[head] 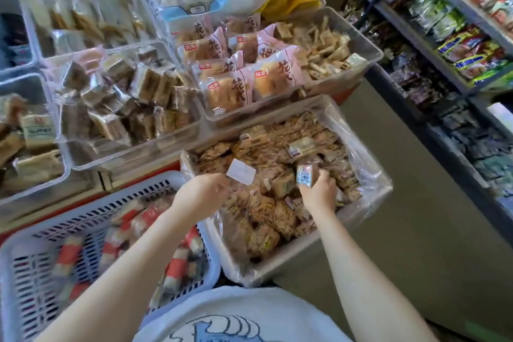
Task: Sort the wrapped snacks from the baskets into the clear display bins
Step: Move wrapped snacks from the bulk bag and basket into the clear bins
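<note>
A plastic-lined box (369, 214) in front of me is heaped with small brown wrapped snacks (266, 214). My left hand (201, 193) pinches a small white packet (241, 171) above the heap's left side. My right hand (319, 193) grips a small wrapped snack with a barcode label (305, 176) over the heap's middle. A blue-white slotted basket (36, 253) at lower left holds several red-and-white wrapped rolls (68, 254). Clear display bins sit behind: one with brown block snacks (122, 97), one with pink-wrapped buns (236, 75) and stick snacks (324, 44).
More clear bins (27, 130) with wrapped cakes stand at the far left and back. Shelves (444, 44) packed with colourful packets run along the right. A grey floor strip (402, 203) lies between the box and the shelves.
</note>
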A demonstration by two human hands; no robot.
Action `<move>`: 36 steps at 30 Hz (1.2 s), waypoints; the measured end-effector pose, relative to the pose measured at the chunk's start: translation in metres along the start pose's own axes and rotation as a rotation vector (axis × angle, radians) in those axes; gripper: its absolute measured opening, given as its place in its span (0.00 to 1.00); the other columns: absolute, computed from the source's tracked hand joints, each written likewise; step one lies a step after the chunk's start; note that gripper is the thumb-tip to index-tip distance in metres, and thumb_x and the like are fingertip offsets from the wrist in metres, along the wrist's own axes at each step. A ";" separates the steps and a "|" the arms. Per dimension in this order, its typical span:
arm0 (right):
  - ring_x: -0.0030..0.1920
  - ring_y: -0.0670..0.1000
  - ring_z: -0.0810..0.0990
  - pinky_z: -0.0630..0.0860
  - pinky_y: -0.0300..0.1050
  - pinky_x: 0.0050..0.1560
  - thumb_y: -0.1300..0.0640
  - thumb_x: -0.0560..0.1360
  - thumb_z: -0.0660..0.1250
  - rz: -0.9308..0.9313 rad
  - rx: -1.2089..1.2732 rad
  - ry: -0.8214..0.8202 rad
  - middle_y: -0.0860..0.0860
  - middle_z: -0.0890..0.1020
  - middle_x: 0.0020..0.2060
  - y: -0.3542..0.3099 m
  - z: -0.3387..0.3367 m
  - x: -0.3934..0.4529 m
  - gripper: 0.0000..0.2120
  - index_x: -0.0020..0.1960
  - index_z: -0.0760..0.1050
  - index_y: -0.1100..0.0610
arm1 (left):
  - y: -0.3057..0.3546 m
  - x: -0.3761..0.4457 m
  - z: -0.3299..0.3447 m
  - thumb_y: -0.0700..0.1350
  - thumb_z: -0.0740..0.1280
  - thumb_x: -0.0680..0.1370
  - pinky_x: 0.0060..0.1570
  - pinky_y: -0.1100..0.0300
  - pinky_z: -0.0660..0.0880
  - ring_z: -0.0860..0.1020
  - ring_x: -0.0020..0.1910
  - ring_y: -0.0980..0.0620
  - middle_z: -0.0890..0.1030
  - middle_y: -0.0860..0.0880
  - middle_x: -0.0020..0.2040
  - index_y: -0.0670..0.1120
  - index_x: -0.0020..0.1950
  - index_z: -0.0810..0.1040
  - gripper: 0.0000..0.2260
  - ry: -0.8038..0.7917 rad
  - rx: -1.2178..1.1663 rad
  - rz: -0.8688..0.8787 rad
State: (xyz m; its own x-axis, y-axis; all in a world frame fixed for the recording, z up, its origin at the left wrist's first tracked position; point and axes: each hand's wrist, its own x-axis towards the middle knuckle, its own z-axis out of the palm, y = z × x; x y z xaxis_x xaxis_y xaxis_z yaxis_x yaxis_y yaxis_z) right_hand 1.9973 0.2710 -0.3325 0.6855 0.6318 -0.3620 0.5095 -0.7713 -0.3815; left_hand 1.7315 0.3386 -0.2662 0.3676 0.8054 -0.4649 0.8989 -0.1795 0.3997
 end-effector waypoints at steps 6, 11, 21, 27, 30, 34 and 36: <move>0.61 0.62 0.76 0.72 0.50 0.51 0.53 0.76 0.72 0.093 0.190 -0.078 0.59 0.76 0.61 0.001 0.012 0.016 0.23 0.64 0.67 0.60 | 0.026 0.004 0.005 0.49 0.60 0.80 0.48 0.52 0.80 0.80 0.51 0.50 0.82 0.54 0.55 0.55 0.60 0.79 0.12 -0.047 0.054 -0.017; 0.61 0.60 0.77 0.64 0.46 0.48 0.52 0.79 0.69 0.282 0.293 -0.151 0.59 0.76 0.64 -0.019 0.012 0.002 0.22 0.66 0.69 0.63 | 0.027 0.001 0.004 0.49 0.59 0.80 0.48 0.53 0.80 0.80 0.51 0.52 0.82 0.54 0.56 0.56 0.60 0.79 0.12 -0.048 0.041 -0.019; 0.45 0.53 0.85 0.81 0.45 0.41 0.57 0.77 0.71 -0.042 0.891 -0.476 0.54 0.86 0.47 -0.086 -0.004 -0.072 0.06 0.54 0.80 0.56 | -0.005 -0.030 -0.014 0.48 0.71 0.78 0.48 0.56 0.82 0.83 0.49 0.54 0.82 0.51 0.55 0.50 0.65 0.75 0.17 0.021 -1.051 -0.197; 0.48 0.52 0.84 0.80 0.46 0.49 0.56 0.79 0.69 -0.353 0.727 -0.730 0.54 0.87 0.49 -0.164 0.020 -0.141 0.08 0.55 0.82 0.57 | -0.080 -0.065 -0.037 0.57 0.76 0.69 0.56 0.47 0.79 0.83 0.55 0.46 0.85 0.47 0.54 0.46 0.61 0.79 0.25 0.050 -1.359 -0.128; 0.49 0.50 0.84 0.80 0.48 0.49 0.47 0.79 0.68 -0.391 0.602 -0.723 0.50 0.86 0.48 -0.202 0.054 -0.172 0.11 0.54 0.82 0.52 | -0.132 -0.090 -0.049 0.52 0.77 0.72 0.57 0.45 0.79 0.84 0.52 0.43 0.86 0.45 0.49 0.46 0.52 0.81 0.15 0.188 -1.335 -0.222; 0.60 0.48 0.78 0.73 0.43 0.57 0.49 0.80 0.64 -0.541 0.367 -0.577 0.46 0.80 0.56 -0.252 0.106 -0.212 0.12 0.61 0.77 0.51 | -0.214 -0.129 -0.061 0.55 0.78 0.70 0.49 0.50 0.81 0.84 0.46 0.48 0.85 0.48 0.46 0.50 0.49 0.82 0.14 0.391 -1.146 -0.415; 0.66 0.48 0.72 0.67 0.41 0.62 0.53 0.81 0.63 -0.706 0.232 -0.526 0.47 0.74 0.64 -0.280 0.128 -0.233 0.17 0.69 0.72 0.53 | -0.250 -0.150 -0.067 0.51 0.77 0.72 0.44 0.56 0.82 0.84 0.45 0.51 0.84 0.49 0.49 0.50 0.54 0.80 0.14 0.505 -1.144 -0.451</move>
State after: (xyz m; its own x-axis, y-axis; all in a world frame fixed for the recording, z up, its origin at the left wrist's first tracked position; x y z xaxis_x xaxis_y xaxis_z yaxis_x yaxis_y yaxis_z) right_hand 1.6283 0.3492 -0.2506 -0.1009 0.9491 -0.2984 0.5645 -0.1924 -0.8027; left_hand 1.4357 0.3007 -0.2435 -0.2598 0.8330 -0.4885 0.1208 0.5300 0.8394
